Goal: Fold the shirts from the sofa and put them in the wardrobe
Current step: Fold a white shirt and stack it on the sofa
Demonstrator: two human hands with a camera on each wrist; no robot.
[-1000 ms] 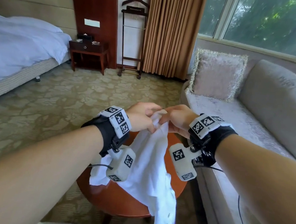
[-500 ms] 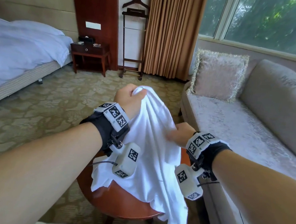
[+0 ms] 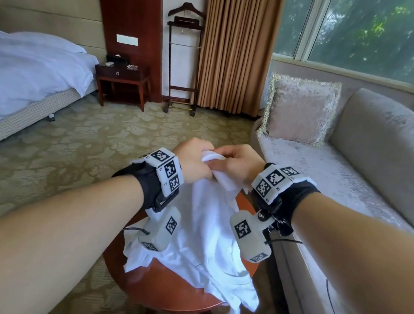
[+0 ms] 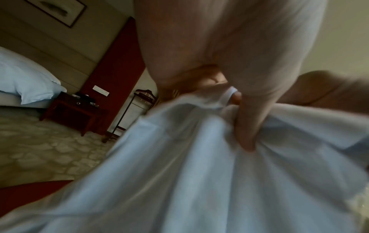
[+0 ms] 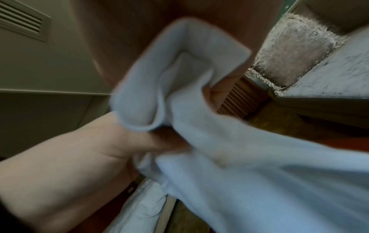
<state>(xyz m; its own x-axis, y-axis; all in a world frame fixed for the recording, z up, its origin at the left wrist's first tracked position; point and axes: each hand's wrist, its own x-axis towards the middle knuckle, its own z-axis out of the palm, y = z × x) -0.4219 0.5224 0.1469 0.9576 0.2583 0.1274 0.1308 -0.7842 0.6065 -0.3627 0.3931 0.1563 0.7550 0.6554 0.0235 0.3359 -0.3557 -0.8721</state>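
Both hands [image 3: 219,162] bunching shirt [image 3: 206,235] edge

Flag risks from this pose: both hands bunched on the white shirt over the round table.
1. The left hand and right hand grip the white shirt at nearly one spot, so it hangs crumpled; laying it flat for a fold may take a regrip.
2. Its lower end spills past the edge of the round table toward the carpet and could drag the rest off.
3. The dangling wrist camera touches the fabric and may snag.
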